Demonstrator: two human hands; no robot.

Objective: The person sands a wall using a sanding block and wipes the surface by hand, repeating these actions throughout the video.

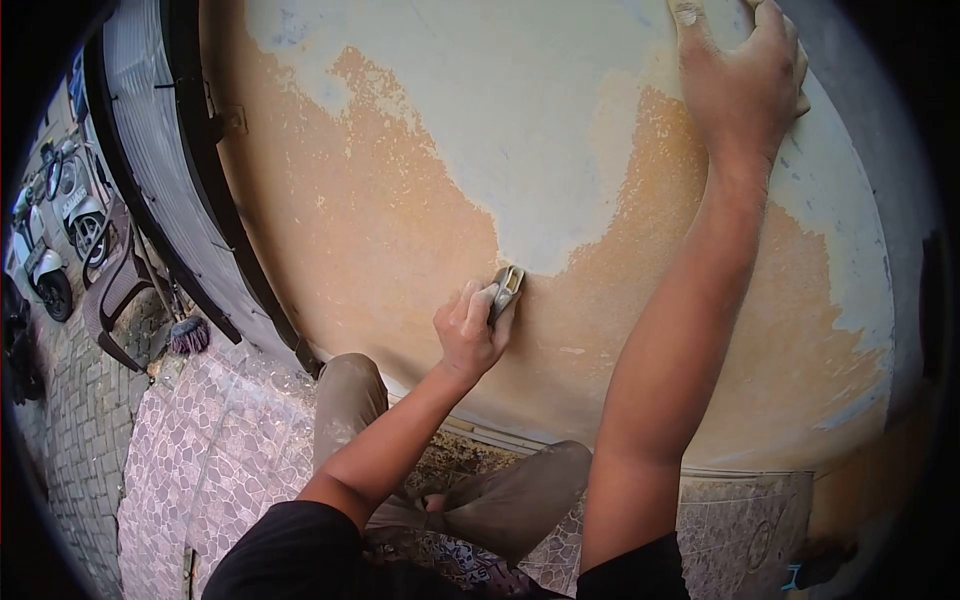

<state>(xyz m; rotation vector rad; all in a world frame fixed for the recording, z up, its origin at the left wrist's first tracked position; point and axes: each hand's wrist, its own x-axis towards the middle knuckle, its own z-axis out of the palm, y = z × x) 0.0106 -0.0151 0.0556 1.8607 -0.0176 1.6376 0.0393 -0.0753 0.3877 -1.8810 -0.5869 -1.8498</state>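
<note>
A large curved panel [560, 340] fills the middle of the view, with patches of pale coating over worn tan-orange areas. Near its lower middle, my left hand [472, 325] is closed around a small grey scraper-like tool [507, 291], whose end lies at the lower tip of the pale patch. At the upper right, my right hand [745, 85] is on the panel near its edge, fingers bent. A pale piece of something shows between its thumb and fingers, too hidden to name.
Dark curved frame [205, 150] along the panel's left side. Further left are a brown plastic chair [115, 285], a brush head [189, 335] and parked scooters [75, 200]. Patterned tiles [230, 440] and my bent knees lie below the panel.
</note>
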